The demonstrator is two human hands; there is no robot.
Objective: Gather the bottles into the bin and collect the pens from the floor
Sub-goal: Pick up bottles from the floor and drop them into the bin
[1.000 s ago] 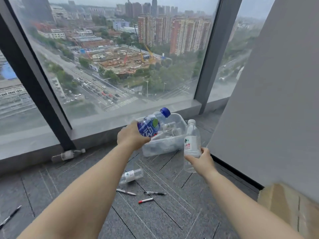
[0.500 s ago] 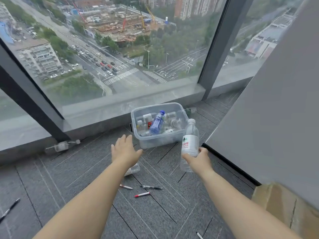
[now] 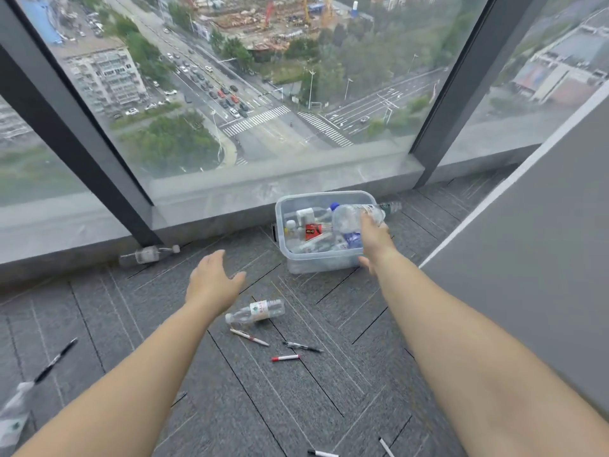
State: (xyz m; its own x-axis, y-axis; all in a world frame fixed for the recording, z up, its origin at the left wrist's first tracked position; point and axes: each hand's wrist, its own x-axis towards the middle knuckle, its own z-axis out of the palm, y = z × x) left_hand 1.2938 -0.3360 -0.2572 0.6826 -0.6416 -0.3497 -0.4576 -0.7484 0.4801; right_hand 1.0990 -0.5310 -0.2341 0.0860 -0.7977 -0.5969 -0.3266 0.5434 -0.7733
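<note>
A clear plastic bin point(image 3: 282, 225) with several bottles in it stands on the floor by the window. My right hand point(image 3: 374, 240) holds a clear water bottle point(image 3: 351, 216) tilted on its side over the bin. My left hand point(image 3: 211, 285) hovers open and empty above the floor. Just below it a clear bottle point(image 3: 255, 312) lies on its side. Three pens lie near it: a white pen point(image 3: 249, 337), a black pen point(image 3: 301, 347) and a red-capped pen point(image 3: 285, 358). Another bottle point(image 3: 146, 254) lies at the window base.
A black pen point(image 3: 56, 359) and a crumpled bottle point(image 3: 13, 413) lie at the far left. Two more pens point(image 3: 323, 453) sit at the bottom edge. A grey wall panel point(image 3: 527, 258) closes off the right side. Another bottle point(image 3: 390, 207) lies behind the bin.
My right hand has carried the clear bottle forward and tipped it over the bin. My left hand, empty since dropping the blue bottle in, has drawn back left, uncovering the floor bottle.
</note>
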